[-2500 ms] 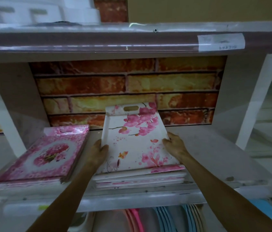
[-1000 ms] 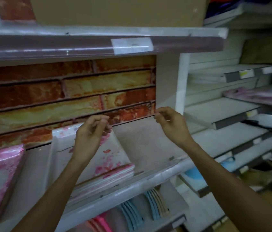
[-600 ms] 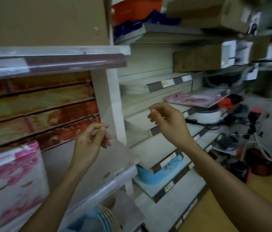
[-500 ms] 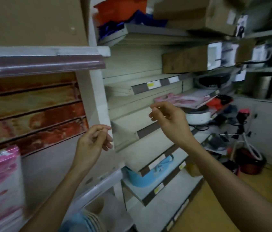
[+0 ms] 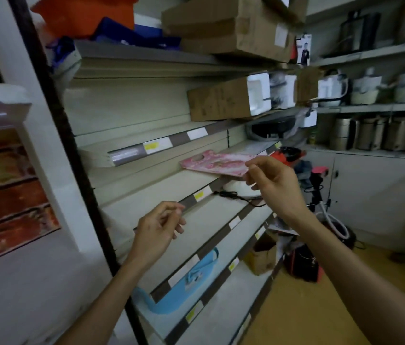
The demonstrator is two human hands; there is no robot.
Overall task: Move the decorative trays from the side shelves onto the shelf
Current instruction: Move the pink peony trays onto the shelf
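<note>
A pink floral decorative tray (image 5: 215, 163) with a cut-out handle lies flat on a side shelf (image 5: 161, 192) at middle height, ahead of me. My right hand (image 5: 272, 181) is raised in front of the tray's near right corner, fingers loosely curled and holding nothing; I cannot tell whether it touches the tray. My left hand (image 5: 158, 231) hovers lower and to the left, over the shelf's front edge, fingers apart and empty. The brick-backed shelf (image 5: 9, 282) shows at the far left; the trays on it are out of view.
Cardboard boxes (image 5: 221, 102) fill the upper side shelves. A white appliance (image 5: 240, 190) with a black cord sits under the tray. A light blue plastic item (image 5: 189, 282) lies on a lower shelf. Metal pots (image 5: 375, 133) line the right wall. A box and dark containers stand on the floor.
I let go of the floral tray stacked on the brick-backed shelf and turned right. Both empty hands swung toward the side shelves; the right hand now reaches the pink tray there.
</note>
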